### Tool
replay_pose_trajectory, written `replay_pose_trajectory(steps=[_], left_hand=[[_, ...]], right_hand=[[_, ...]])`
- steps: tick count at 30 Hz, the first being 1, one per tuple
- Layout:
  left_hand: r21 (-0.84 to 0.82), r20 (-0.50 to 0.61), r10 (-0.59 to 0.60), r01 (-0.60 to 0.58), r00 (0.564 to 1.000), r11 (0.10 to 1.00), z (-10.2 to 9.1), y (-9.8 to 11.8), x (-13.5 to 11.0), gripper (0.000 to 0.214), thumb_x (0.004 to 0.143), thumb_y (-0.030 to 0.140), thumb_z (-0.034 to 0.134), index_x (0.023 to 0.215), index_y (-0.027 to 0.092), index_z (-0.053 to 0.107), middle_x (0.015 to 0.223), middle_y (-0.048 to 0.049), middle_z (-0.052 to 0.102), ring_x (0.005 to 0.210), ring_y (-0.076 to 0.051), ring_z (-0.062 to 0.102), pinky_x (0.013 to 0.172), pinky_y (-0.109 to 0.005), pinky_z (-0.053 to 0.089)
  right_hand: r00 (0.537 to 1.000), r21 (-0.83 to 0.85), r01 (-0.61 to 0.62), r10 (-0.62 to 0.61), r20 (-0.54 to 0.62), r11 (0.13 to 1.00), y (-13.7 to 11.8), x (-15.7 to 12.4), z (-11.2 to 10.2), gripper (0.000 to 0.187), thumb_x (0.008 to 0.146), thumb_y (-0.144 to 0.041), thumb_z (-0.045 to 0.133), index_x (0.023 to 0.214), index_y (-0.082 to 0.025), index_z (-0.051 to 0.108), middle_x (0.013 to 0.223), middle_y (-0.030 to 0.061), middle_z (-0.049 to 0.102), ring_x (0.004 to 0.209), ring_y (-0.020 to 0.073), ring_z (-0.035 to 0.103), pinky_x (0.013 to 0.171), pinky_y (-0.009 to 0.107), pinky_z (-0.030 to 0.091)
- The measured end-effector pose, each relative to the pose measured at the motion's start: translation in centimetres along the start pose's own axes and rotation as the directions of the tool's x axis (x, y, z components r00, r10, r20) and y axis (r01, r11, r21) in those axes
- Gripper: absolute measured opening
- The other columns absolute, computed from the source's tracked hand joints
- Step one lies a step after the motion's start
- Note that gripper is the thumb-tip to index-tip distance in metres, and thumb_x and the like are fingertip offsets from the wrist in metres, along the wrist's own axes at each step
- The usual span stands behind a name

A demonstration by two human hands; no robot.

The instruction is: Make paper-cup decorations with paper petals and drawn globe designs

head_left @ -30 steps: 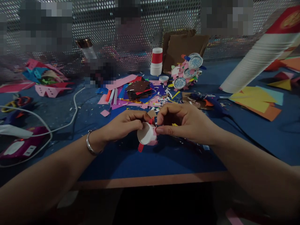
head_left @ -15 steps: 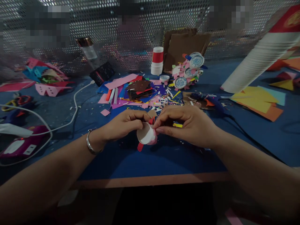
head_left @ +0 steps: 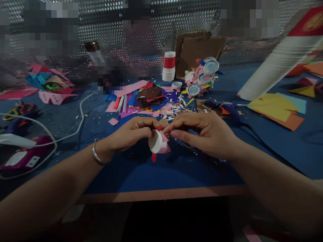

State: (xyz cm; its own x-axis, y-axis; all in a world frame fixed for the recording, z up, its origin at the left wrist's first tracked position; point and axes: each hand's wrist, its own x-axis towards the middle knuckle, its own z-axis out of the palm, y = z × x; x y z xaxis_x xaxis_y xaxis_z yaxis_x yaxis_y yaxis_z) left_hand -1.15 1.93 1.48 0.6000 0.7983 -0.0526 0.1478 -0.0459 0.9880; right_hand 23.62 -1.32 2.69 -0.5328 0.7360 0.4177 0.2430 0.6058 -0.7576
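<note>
My left hand [head_left: 131, 134] and my right hand [head_left: 204, 132] meet above the blue table [head_left: 161, 174]. Between them they hold a small white paper cup piece [head_left: 156, 143] with pink and red paper bits stuck to it. The left fingers curl round its upper left rim. The right thumb and forefinger pinch a pink piece at its right side. A red strip hangs below the cup. A silver bangle [head_left: 97, 156] sits on my left wrist.
Behind the hands lie coloured paper scraps [head_left: 148, 97], finished cup crafts [head_left: 202, 77] and a red-and-white cup stack [head_left: 168, 66]. A long lying cup stack [head_left: 280, 60] and paper sheets [head_left: 277, 109] are right. A glue gun [head_left: 227, 109], white cable [head_left: 80, 117] and scissors [head_left: 17, 111] lie nearby.
The cup piece has turned slightly and the right fingers have shifted along its right side. Both hands stay in about the same place.
</note>
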Motion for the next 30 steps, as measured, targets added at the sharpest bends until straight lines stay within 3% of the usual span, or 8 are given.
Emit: replay_pose_trajectory(steps=[5, 16, 21, 25, 30], left_hand=[[-0.034, -0.009, 0.000, -0.001, 1.000, 0.999, -0.09, -0.29, 0.11, 0.017, 0.070, 0.017, 0.069, 0.086, 0.018, 0.075, 0.081, -0.0008, 0.070, 0.075, -0.015, 0.062, 0.070, -0.026, 0.050], [-0.007, -0.098, 0.110, -0.112, 0.989, 0.994, -0.58, -0.90, 0.53, 0.015, 0.071, 0.013, 0.073, 0.086, 0.015, 0.074, 0.082, -0.0014, 0.071, 0.077, -0.014, 0.064, 0.074, -0.026, 0.050], [0.039, -0.097, 0.119, -0.116, 0.988, 0.992, -0.62, -0.91, 0.43, 0.013, 0.073, 0.015, 0.074, 0.086, 0.016, 0.074, 0.083, -0.0012, 0.071, 0.079, -0.014, 0.064, 0.075, -0.027, 0.050], [0.043, -0.116, 0.108, -0.104, 0.987, 0.994, -0.53, -0.97, 0.47, 0.013, 0.072, 0.014, 0.073, 0.085, 0.016, 0.074, 0.084, -0.0015, 0.072, 0.079, -0.014, 0.064, 0.076, -0.026, 0.051], [-0.093, -0.213, 0.049, -0.070, 0.976, 0.993, -0.13, -0.77, 0.71, 0.015, 0.070, 0.016, 0.077, 0.085, 0.015, 0.073, 0.083, -0.0002, 0.070, 0.077, -0.013, 0.066, 0.075, -0.025, 0.054]], right_hand=[[0.998, -0.042, 0.025, -0.027, -0.059, 0.999, -0.28, -0.13, 0.04, 0.013, 0.102, -0.028, 0.069, 0.103, -0.024, 0.082, 0.099, 0.0031, 0.084, 0.088, 0.0178, 0.076, 0.082, 0.032, 0.058], [0.954, -0.300, 0.276, -0.299, -0.031, 0.913, 0.42, -0.69, 0.69, 0.020, 0.103, -0.018, 0.062, 0.114, -0.025, 0.077, 0.103, 0.0054, 0.083, 0.098, 0.0211, 0.076, 0.085, 0.037, 0.060], [0.958, -0.318, 0.260, -0.285, -0.034, 0.912, 0.15, -0.78, 0.65, 0.022, 0.104, -0.018, 0.060, 0.115, -0.026, 0.077, 0.101, 0.0047, 0.083, 0.095, 0.0206, 0.076, 0.084, 0.037, 0.060], [0.960, -0.335, 0.208, -0.258, -0.111, 0.919, -0.36, -0.84, 0.60, 0.019, 0.104, -0.019, 0.061, 0.111, -0.026, 0.078, 0.095, 0.0045, 0.080, 0.088, 0.0197, 0.074, 0.083, 0.036, 0.059], [0.952, -0.364, 0.183, -0.257, -0.167, 0.913, -0.49, -0.97, 0.73, 0.017, 0.102, -0.019, 0.063, 0.110, -0.024, 0.078, 0.097, 0.0057, 0.080, 0.083, 0.0191, 0.072, 0.079, 0.035, 0.058]])
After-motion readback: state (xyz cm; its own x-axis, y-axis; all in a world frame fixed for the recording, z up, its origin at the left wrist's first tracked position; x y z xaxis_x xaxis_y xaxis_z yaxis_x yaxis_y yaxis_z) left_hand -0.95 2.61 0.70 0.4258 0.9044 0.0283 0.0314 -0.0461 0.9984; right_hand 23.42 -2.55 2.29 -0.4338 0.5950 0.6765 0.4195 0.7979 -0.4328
